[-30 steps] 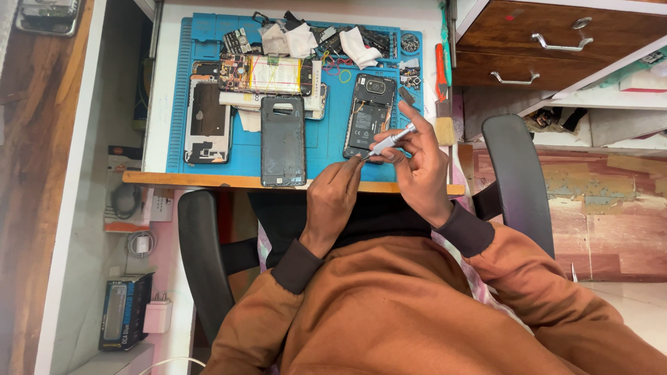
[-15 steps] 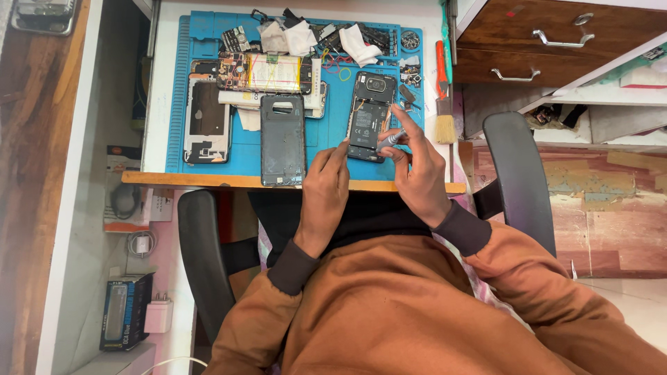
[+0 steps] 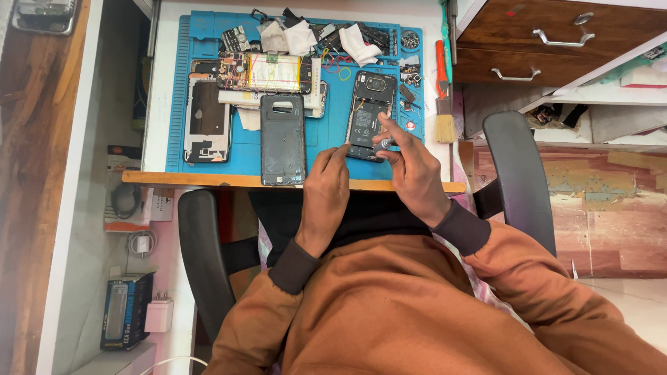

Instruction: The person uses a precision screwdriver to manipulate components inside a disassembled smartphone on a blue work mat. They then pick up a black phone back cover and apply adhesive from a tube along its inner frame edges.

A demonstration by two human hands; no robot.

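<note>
A small grey screwdriver [image 3: 384,143] is held in the right hand [image 3: 411,173], fingers curled shut around its handle, the tip pointed at the lower part of an opened phone [image 3: 368,114]. The phone lies back-up, cover removed, camera block and battery exposed, on the right half of a blue work mat [image 3: 319,139]. The left hand [image 3: 326,182] is held half closed just beside the phone's lower left corner; its fingertips [image 3: 342,149] touch or nearly touch the phone's edge, and nothing can be seen held in it.

Left of the left hand, a dark back cover [image 3: 282,139] lies flat on the mat, its lower end reaching the front edge of the counter [image 3: 208,179]. Further left a second opened phone frame [image 3: 207,119] is seen. Above these, a circuit assembly with yellow tape [image 3: 267,73] is laid across the mat. White cloth scraps [image 3: 300,36] and small parts are scattered along the mat's top edge.

Right of the mat, a brush with an orange handle [image 3: 442,90] is noted, bristles toward the person. Wooden drawers [image 3: 556,42] are seen at upper right, and a black chair arm [image 3: 517,173] beside the right sleeve.
</note>
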